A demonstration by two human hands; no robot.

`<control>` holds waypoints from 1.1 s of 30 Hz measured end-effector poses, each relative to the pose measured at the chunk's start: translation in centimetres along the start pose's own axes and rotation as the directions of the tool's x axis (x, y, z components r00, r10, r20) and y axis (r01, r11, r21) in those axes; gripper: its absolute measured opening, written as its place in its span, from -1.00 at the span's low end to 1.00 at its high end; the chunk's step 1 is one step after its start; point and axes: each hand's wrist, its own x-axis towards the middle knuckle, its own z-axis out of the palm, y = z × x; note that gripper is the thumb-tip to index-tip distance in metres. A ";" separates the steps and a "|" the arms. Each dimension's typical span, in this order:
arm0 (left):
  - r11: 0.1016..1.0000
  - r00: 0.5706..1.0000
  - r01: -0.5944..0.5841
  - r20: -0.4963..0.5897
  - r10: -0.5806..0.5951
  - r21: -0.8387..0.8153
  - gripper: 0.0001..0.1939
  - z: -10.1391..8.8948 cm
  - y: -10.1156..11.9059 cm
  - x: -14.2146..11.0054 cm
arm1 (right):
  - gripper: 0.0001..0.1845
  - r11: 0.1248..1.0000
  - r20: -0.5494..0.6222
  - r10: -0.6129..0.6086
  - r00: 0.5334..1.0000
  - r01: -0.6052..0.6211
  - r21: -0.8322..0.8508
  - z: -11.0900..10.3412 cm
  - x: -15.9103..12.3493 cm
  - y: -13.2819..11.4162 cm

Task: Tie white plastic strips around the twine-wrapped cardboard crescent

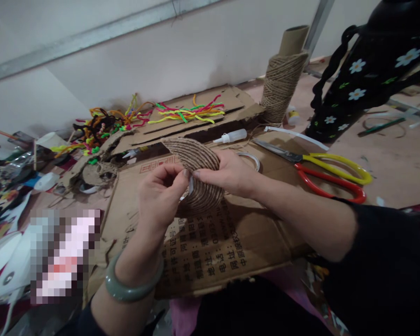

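Observation:
A curved, crescent-like piece covered in rows of jute twine (192, 153) is held above the cardboard. My right hand (235, 175) grips it from the right side, with the thumb lying along its inner edge. My left hand (159, 193) is closed in a pinch at that same inner edge, its thumb tip meeting the right thumb. A small white strip (191, 185) shows just below the left thumb, and I cannot tell what it is fixed to. Under both hands lies a flattened cardboard box (266, 238) with printed characters.
Scissors (297, 158) with one yellow and one red handle lie to the right. A glue bottle (234, 136) rests behind the hands. Farther back are a twine spool (282, 86), a black flowered bottle (353, 79) and colourful pipe cleaners (187, 112). Mixed craft scraps (17, 163) crowd the left.

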 end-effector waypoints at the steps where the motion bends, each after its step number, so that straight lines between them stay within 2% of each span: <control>1: 1.000 1.000 0.002 0.003 -0.002 -0.002 -0.94 0.0 0.0 0.0 | -0.88 1.000 0.003 -0.001 1.000 0.001 0.009 0.0 0.0 0.0; 9: 0.996 0.999 0.038 0.029 -0.036 -0.081 -0.95 -0.2 -0.5 0.1 | -0.90 1.000 0.006 0.012 1.000 -0.012 0.021 0.0 0.1 0.0; 15: 0.995 0.996 0.070 0.062 -0.065 -0.071 -0.92 -0.1 -0.1 0.3 | -0.73 0.988 -0.115 -0.122 0.986 0.110 -0.109 -0.3 0.4 0.9; 18: 0.995 0.993 0.094 0.081 -0.090 -0.042 -0.89 0.0 0.2 0.3 | -0.73 0.970 -0.137 -0.169 0.976 0.140 -0.199 -0.4 0.4 1.0; 33: 0.995 0.989 0.098 0.114 -0.095 -0.022 -0.88 0.5 0.1 0.2 | -0.80 0.942 -0.219 -0.156 0.963 0.079 -0.326 -0.3 0.2 0.9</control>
